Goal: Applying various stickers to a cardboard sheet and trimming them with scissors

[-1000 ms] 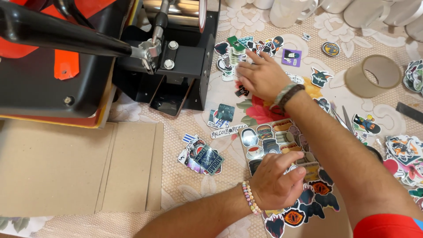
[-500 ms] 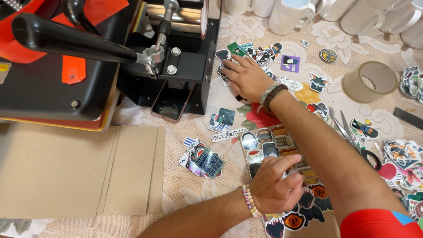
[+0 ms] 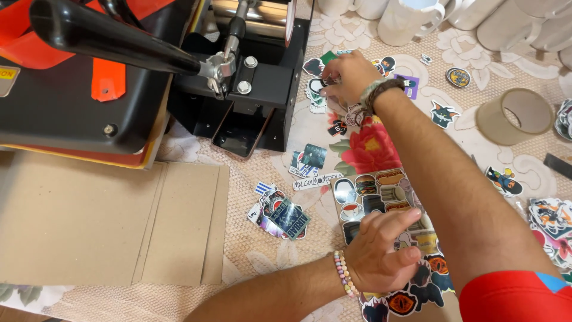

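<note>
While left hand (image 3: 378,256) presses sticker sheet (image 3: 381,200), right hand (image 3: 348,74) fingers stickers (image 3: 319,95)

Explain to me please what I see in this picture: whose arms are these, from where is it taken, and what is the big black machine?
The camera sits on a person's head and looks down, so both arms are their own. The right hand reaches far out and touches small stickers beside the black press machine, which has a long handle. The left hand, with a bead bracelet, rests on a sheet of food stickers. On the lace tablecloth also lie cardboard sheets, a tape roll and white mugs. Neither hand clearly has anything in its grip.
</note>
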